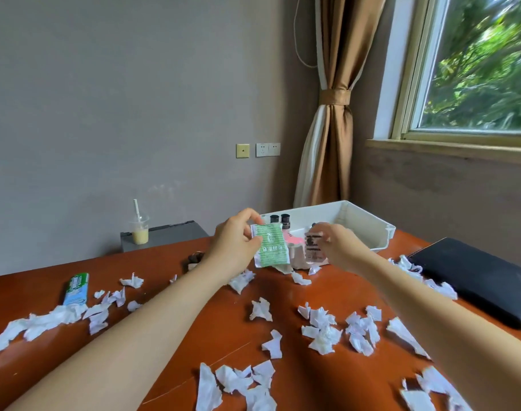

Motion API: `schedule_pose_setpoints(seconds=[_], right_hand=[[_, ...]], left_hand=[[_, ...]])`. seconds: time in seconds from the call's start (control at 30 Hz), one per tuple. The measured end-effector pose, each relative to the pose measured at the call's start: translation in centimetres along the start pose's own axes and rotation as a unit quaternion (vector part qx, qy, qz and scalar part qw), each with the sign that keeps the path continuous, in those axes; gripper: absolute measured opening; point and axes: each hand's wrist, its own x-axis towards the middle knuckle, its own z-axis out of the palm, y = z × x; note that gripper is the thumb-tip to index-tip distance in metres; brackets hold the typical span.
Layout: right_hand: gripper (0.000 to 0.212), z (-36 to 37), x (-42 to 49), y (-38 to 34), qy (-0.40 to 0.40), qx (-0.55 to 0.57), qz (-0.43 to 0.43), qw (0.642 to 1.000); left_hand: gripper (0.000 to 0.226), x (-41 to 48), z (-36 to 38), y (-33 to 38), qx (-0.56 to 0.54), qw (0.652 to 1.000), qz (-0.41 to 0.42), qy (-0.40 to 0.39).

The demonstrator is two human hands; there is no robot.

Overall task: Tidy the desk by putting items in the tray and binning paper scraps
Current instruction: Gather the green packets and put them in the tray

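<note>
Head view: both hands are up at the far edge of the orange-brown wooden desk (152,271), right in front of the white plastic tray (372,225). The left hand (234,243) pinches a green-and-white paper sachet (271,247) between thumb and fingertips. The right hand (338,244), slightly blurred, pinches a small clear packet with dark print (314,247). This looks like the item-sorting step. Next, both need carrying over the tray's near rim and releasing. Torn white paper scraps (324,333) litter the desk, unbinned.

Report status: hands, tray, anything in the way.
Left hand pinches green-and-white flat sachet. Right hand holds small pale dark-printed packet. Both at near side of white plastic tray. Torn white paper scraps litter red-brown desk.
</note>
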Motion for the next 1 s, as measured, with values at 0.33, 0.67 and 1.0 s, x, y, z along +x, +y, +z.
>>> schedule_pose_setpoints(seconds=[0.33, 0.67, 1.0], right_hand=[[0.026, -2.7, 5.0, 5.2, 0.053, 0.034, 0.038, 0.997], [0.025, 0.8, 12.3, 9.0, 0.038, 0.023, 0.051, 0.998], [0.020, 4.3, 14.7, 11.3, -0.002, 0.041, 0.047, 0.998]], left_hand=[[0.023, 10.0, 8.1, 4.2, 0.015, 0.998, -0.033, 0.049], [0.017, 18.6, 13.0, 1.3, 0.165, 0.986, -0.026, -0.024], [0.030, 21.2, 17.0, -0.2, 0.348, 0.934, 0.011, -0.075]])
